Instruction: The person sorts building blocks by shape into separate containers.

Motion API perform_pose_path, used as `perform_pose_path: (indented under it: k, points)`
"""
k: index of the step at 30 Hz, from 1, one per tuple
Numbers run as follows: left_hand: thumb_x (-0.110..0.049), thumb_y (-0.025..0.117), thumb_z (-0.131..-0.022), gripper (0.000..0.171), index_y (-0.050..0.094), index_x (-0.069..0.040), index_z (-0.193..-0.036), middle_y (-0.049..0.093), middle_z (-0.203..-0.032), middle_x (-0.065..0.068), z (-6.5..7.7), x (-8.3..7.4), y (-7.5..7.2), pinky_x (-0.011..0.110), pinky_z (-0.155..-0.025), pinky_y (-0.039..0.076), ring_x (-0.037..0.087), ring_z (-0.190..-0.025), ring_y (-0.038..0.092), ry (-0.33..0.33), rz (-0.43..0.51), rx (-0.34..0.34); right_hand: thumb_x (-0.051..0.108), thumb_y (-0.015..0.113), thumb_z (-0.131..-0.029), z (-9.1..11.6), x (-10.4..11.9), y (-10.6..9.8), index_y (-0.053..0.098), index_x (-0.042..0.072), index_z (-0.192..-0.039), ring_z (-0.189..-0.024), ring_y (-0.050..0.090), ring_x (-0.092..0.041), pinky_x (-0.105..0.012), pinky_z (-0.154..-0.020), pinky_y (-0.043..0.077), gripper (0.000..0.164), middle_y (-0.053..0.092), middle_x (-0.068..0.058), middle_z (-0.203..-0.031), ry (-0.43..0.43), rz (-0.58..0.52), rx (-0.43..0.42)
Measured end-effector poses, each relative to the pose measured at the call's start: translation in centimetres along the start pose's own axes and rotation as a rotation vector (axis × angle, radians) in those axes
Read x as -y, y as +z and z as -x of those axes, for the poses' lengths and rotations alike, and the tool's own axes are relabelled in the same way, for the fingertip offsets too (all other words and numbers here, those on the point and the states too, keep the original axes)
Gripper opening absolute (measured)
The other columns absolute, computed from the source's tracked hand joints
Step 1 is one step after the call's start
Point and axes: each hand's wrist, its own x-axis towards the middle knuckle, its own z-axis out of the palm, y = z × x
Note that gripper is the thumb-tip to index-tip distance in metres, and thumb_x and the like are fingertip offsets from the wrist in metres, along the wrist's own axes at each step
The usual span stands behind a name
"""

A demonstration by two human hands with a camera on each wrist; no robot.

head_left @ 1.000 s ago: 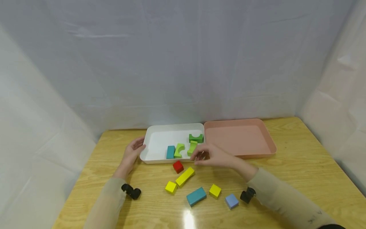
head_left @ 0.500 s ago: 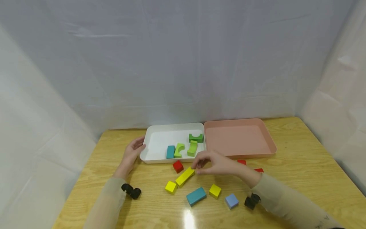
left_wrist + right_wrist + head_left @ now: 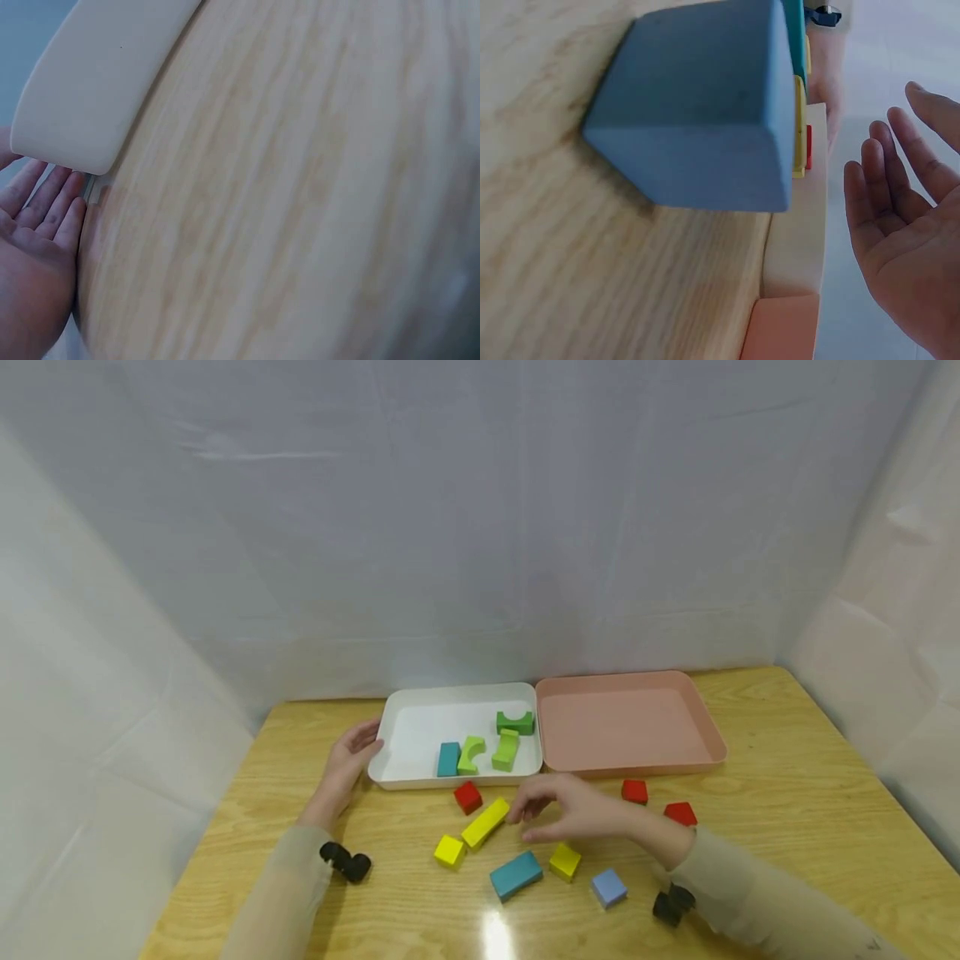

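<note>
The right hand (image 3: 573, 810), empty with its fingers loosely parted, hovered beside a yellow bar (image 3: 485, 823) on the wooden surface (image 3: 397, 893); the left hand (image 3: 348, 760), fingers straight, touched a white tray (image 3: 412, 731). A clean pinch probably called for thumb and fingertips across the bar's long sides.

The left wrist view crops the white tray (image 3: 97, 90) and left hand (image 3: 34, 255).

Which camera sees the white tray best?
The head view: it shows inside the white tray and nearly all its rim. The left wrist view shows only some outer wall; the right wrist view, part of one side.
</note>
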Motion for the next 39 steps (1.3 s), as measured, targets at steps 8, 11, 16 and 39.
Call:
perform_pose_path:
  k: [8,11,16,39]
  points:
    - [-0.013,0.058,-0.109,0.058,0.038,-0.003,-0.163,0.039,-0.169,0.020,0.0,0.1,0.0,0.004,-0.096,0.040,0.032,-0.153,0.040,0.000,0.007,0.003,0.014,0.080,-0.096,0.5,-0.3,0.7,0.075,0.010,-0.115,-0.107,0.070,-0.022,-0.030,-0.098,0.061,0.020,0.075,-0.006,-0.117,0.007,0.030,0.048]
    - [-0.014,0.058,-0.110,0.058,0.038,-0.004,-0.163,0.040,-0.169,0.020,0.0,0.0,0.0,0.006,-0.098,0.040,0.031,-0.154,0.040,-0.004,0.003,0.001,0.015,0.081,-0.095,0.5,-0.3,0.9,0.075,0.011,-0.115,-0.107,0.071,-0.021,-0.030,-0.098,0.061,0.021,0.075,-0.004,-0.116,0.017,0.029,0.054]
    - [-0.013,0.058,-0.110,0.057,0.038,-0.003,-0.163,0.040,-0.168,0.021,0.1,-0.1,0.0,0.005,-0.097,0.040,0.031,-0.153,0.041,0.004,0.014,0.000,0.017,0.082,-0.094,0.6,-0.4,1.2,0.075,0.012,-0.115,-0.106,0.070,-0.014,-0.027,-0.098,0.060,0.023,0.075,-0.002,-0.115,0.030,0.031,0.063]
    - [-0.013,0.058,-0.110,0.057,0.038,-0.004,-0.163,0.040,-0.169,0.020,0.1,-0.1,0.1,0.006,-0.099,0.041,0.031,-0.154,0.040,0.001,0.004,-0.006,0.022,0.084,-0.093,0.7,-0.8,1.8,0.075,0.013,-0.116,-0.103,0.066,-0.006,-0.024,-0.096,0.059,0.026,0.073,0.000,-0.115,0.062,0.029,0.108]
